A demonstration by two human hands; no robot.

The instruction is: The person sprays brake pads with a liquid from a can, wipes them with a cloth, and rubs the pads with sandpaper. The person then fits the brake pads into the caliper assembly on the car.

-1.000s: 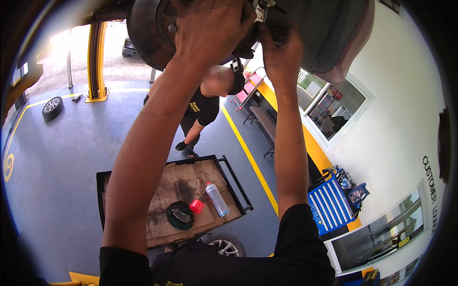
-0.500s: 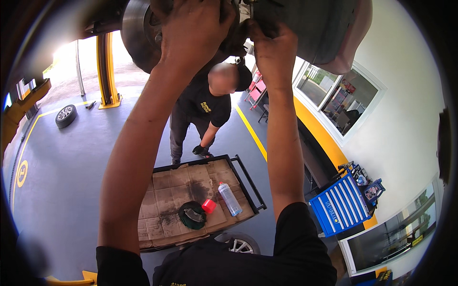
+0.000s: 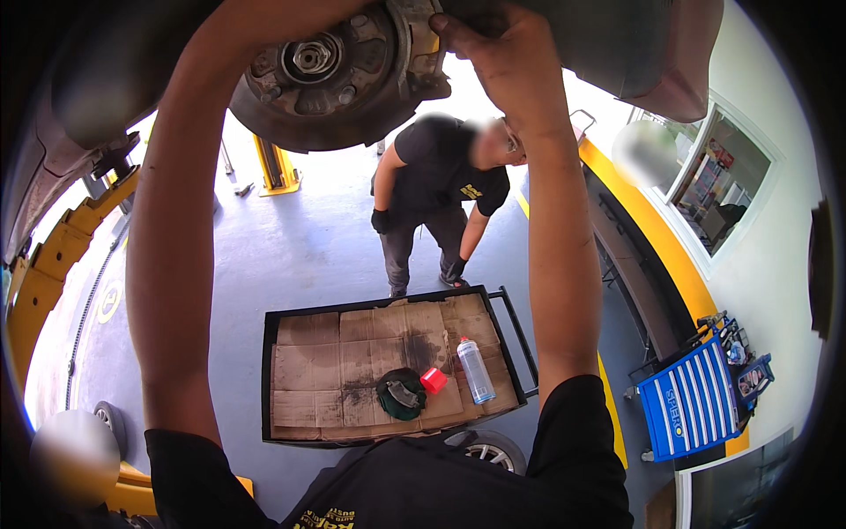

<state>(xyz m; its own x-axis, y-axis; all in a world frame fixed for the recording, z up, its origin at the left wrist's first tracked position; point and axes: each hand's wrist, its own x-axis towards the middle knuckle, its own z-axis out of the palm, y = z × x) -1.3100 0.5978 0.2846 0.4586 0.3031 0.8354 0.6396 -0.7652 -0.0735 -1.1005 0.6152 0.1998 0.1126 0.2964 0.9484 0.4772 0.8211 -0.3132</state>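
Note:
Over my head is a wheel hub (image 3: 310,58) with a dark brake disc (image 3: 330,128) around it. A brake caliper (image 3: 421,48) sits at the disc's right side. My right hand (image 3: 511,66) grips the caliper's right edge, thumb pressed on it and the other fingers mostly hidden. My left hand (image 3: 328,11) reaches across the top of the hub, and its fingers are cut off by the upper edge. Below, a cardboard-covered cart (image 3: 304,353) carries a spray can (image 3: 477,370), a red cap (image 3: 434,380) and a brake pad (image 3: 405,392) in a dark green round holder.
A co-worker (image 3: 441,176) in black gloves bends beyond the cart. At the right stands a blue tool chest (image 3: 687,401) by the wall. A yellow lift arm (image 3: 66,242) is on the left, with a yellow post (image 3: 278,166) farther back. A wheel (image 3: 489,450) lies under the cart.
My view has shifted left, exposing the hub. My left hand has gone up out of most of the picture; my right hand stays at the caliper. The co-worker has turned and leans to the right.

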